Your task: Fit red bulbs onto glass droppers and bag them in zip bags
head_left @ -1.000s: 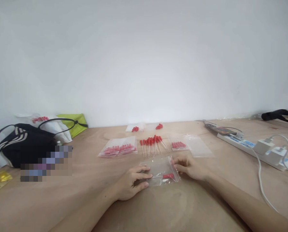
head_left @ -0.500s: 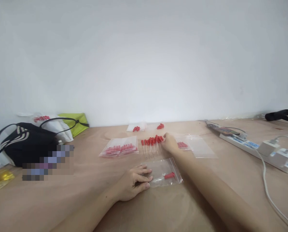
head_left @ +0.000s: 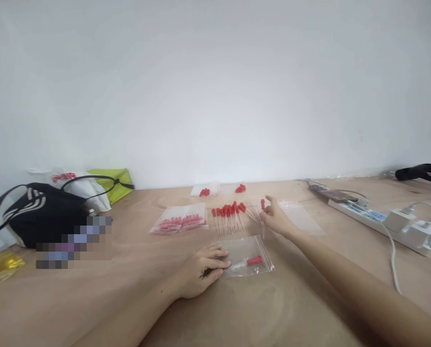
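My left hand (head_left: 205, 270) lies with its fingers stretched out over the left end of a clear zip bag (head_left: 237, 246). Inside that bag is one dropper with a red bulb (head_left: 254, 260). Pinched in the fingers of my right hand (head_left: 275, 217) is another dropper (head_left: 262, 205), upright, its red bulb at the top and its thin tube pointing down. Just left of it, a row of loose red-bulbed droppers (head_left: 229, 212) lies on the table. My right hand partly hides a flat bag (head_left: 302, 218) behind it.
Filled zip bags (head_left: 179, 219) of red-bulbed droppers lie at the left of the row. Small red bulbs (head_left: 240, 188) are near the wall, others (head_left: 204, 192) beside them. A power strip (head_left: 377, 221) with cables stands right; a black bag (head_left: 45, 212) sits left.
My right hand has moved right from the row and now holds one dropper upright. One dropper at the row's right end now lies slanted. My left hand stays on the bag.
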Action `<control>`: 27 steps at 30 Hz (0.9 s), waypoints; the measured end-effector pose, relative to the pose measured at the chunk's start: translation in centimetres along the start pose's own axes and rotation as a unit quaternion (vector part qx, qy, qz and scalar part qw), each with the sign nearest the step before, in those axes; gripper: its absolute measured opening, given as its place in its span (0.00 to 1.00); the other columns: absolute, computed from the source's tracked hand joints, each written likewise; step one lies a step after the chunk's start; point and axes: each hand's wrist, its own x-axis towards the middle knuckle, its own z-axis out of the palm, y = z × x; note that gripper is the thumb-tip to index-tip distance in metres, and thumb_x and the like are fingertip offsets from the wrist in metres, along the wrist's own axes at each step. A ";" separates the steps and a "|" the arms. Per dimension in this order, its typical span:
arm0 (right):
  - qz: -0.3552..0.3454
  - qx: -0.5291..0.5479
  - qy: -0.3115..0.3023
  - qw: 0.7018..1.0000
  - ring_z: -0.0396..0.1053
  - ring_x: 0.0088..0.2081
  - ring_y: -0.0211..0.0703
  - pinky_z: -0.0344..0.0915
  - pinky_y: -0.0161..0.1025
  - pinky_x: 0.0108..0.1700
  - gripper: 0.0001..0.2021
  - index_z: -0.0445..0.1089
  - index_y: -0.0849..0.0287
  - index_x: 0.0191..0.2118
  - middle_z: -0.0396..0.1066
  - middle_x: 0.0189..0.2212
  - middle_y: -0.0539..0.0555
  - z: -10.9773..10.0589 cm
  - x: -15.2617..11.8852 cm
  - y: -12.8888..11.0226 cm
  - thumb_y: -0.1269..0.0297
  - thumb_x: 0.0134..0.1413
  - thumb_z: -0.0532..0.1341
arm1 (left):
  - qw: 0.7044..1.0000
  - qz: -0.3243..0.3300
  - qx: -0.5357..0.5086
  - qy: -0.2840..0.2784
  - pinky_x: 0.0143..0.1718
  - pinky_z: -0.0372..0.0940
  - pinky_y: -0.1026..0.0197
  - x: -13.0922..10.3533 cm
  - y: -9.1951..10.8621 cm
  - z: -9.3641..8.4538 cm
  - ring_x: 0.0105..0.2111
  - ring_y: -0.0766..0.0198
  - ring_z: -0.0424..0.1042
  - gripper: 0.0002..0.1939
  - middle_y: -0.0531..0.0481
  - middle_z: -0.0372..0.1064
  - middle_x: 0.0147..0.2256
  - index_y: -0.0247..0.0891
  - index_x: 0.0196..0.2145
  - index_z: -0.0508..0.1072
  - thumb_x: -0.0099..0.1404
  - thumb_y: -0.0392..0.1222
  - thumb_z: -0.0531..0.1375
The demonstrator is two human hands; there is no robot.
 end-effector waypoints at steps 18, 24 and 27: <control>0.085 0.345 -0.079 0.931 0.64 0.20 0.33 0.62 0.32 0.20 0.20 0.56 0.56 0.30 0.64 0.21 0.45 0.0 -7.7 1.2 0.50 0.35 0.62 | 0.998 -0.058 -0.009 0.003 0.53 0.51 0.52 -0.1 0.7 -0.4 0.53 0.57 0.55 0.21 0.51 0.58 0.53 0.46 0.52 0.60 0.60 0.44 0.53; 0.071 0.229 -0.130 0.962 0.57 0.15 0.30 0.52 0.29 0.15 0.16 0.65 0.60 0.27 0.65 0.17 0.47 0.4 -7.7 1.3 0.55 0.32 0.64 | 0.999 -0.048 -0.013 -0.001 0.54 0.50 0.53 0.0 0.5 -0.1 0.54 0.58 0.54 0.21 0.50 0.58 0.53 0.44 0.52 0.60 0.61 0.43 0.53; 0.052 0.224 -0.168 0.959 0.58 0.17 0.30 0.54 0.30 0.17 0.14 0.68 0.62 0.28 0.68 0.20 0.49 0.5 -7.7 1.2 0.56 0.35 0.63 | 0.999 -0.036 -0.016 0.001 0.55 0.49 0.53 0.0 0.4 -0.1 0.53 0.58 0.55 0.21 0.50 0.59 0.52 0.43 0.52 0.60 0.61 0.43 0.53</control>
